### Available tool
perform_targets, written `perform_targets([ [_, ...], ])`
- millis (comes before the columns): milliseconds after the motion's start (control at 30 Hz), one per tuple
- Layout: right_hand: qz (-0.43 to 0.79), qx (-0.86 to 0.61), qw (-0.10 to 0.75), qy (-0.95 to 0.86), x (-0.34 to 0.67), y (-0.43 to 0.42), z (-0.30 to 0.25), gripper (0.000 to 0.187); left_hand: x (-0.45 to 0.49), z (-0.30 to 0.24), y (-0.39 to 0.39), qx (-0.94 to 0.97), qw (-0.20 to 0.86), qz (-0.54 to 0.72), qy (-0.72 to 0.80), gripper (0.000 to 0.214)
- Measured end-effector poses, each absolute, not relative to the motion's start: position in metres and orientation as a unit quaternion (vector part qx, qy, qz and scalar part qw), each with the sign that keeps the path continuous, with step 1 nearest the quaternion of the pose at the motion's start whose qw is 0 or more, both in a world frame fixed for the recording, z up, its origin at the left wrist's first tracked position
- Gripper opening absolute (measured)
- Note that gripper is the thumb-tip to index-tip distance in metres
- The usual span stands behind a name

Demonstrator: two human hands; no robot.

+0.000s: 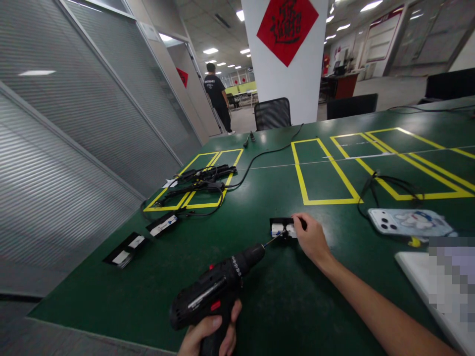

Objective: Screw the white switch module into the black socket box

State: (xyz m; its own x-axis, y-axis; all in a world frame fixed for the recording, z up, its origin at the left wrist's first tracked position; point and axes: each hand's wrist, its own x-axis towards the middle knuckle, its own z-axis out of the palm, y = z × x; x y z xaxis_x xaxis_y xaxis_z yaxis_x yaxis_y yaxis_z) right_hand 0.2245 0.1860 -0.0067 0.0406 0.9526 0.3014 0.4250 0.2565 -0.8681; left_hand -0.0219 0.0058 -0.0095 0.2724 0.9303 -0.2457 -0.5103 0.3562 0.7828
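Observation:
My left hand [211, 331] is wrapped round the handle of a black cordless drill [218, 284] with red buttons. The drill points up and to the right, and its long thin bit [273, 240] reaches a small black part with white pieces [278, 229]. Whether the tip sits in a screw is too small to make out. My right hand [310, 237] pinches that part at its right end, against the green table. Two similar black and white pieces, one nearer [128, 250] and one farther [162, 225], lie to the left.
Black cables [202, 180] are heaped on yellow tape outlines at the back left. A phone [408, 221], a cable loop [389, 183] and a white-edged device [419, 277] are on the right of the table [148, 301]. A person [217, 94] stands in the background.

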Motion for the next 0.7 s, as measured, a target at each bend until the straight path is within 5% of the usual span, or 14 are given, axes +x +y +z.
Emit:
perform_targets([
  [700,0.279,-0.542,0.475,-0.635,0.2255,0.1864,-0.0076,0.029,-0.0204,-0.005,0.005,0.306,0.743,0.469,0.366,0.029],
])
